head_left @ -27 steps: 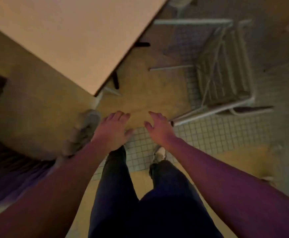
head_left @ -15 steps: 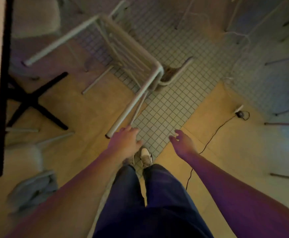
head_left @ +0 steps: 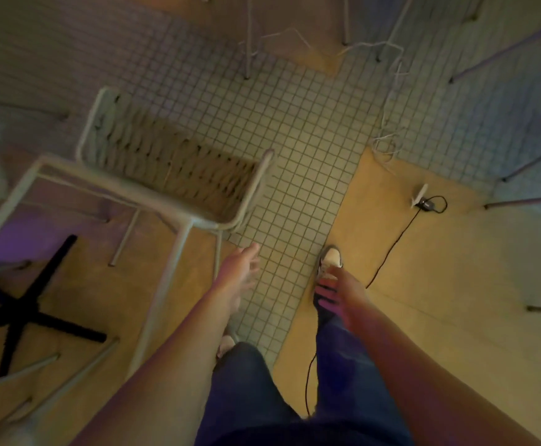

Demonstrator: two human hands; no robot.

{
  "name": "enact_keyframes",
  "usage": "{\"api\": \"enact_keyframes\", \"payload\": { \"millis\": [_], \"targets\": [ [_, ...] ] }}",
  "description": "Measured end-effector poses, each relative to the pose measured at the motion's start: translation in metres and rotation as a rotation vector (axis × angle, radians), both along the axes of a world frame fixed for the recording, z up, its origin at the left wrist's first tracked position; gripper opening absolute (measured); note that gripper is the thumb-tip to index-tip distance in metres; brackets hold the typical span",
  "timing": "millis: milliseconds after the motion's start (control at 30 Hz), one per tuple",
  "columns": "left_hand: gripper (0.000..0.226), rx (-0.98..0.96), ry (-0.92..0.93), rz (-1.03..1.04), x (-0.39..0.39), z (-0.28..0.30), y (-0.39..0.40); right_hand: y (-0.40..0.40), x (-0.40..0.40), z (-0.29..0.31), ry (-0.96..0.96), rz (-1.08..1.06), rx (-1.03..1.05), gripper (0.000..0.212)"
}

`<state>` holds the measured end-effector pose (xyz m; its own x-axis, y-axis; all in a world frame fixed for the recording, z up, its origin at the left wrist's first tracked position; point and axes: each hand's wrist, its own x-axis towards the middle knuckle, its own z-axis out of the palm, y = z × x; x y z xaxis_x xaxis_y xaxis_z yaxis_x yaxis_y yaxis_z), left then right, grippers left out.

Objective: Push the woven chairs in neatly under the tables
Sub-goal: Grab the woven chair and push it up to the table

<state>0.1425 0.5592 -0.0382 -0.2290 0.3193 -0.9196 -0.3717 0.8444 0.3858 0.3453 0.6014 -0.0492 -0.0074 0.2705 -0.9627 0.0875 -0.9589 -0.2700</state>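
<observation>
A white metal chair with a woven seat (head_left: 172, 162) stands on the small-tiled floor at the upper left, its frame (head_left: 198, 217) nearest me. My left hand (head_left: 240, 272) hovers open just below the chair's near corner, fingers spread, apart from the frame. My right hand (head_left: 340, 291) hangs open over my right foot, holding nothing. No tabletop shows; only a black cross-shaped table base (head_left: 24, 310) appears at the left.
Thin chair and table legs (head_left: 526, 197) reach in from the right and top edges. A black cable (head_left: 391, 249) runs across the yellow floor to a small plug (head_left: 423, 201). White cords (head_left: 388, 136) lie tangled on the tiles. More pale chair legs (head_left: 15, 375) cross at lower left.
The view has swung right and forward: the tabletop is out of view and the woven chair sits closer, at the left. Both hands stay empty; my right foot has stepped forward.
</observation>
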Motion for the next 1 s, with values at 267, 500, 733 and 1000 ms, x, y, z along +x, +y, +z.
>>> {"api": "enact_keyframes", "payload": {
  "millis": [267, 500, 733, 1000],
  "targets": [
    [0.027, 0.029, 0.374, -0.172, -0.01, -0.005, 0.125, 0.211, 0.023, 0.002, -0.215, 0.762, 0.324, 0.029],
    [0.036, -0.052, 0.371, 0.161, -0.068, -0.034, 0.244, 0.4, -0.067, -0.022, -0.141, 0.999, 0.438, 0.018],
    [0.043, -0.1, 0.118, 0.871, -0.126, -0.025, 0.333, 0.534, -0.203, -0.026, -0.04, 1.04, 0.351, 0.009],
    [0.019, -0.094, 0.169, 1.432, -0.15, -0.045, 0.379, 0.605, -0.341, -0.049, 0.106, 1.57, 0.372, 0.025]
  ]
}}
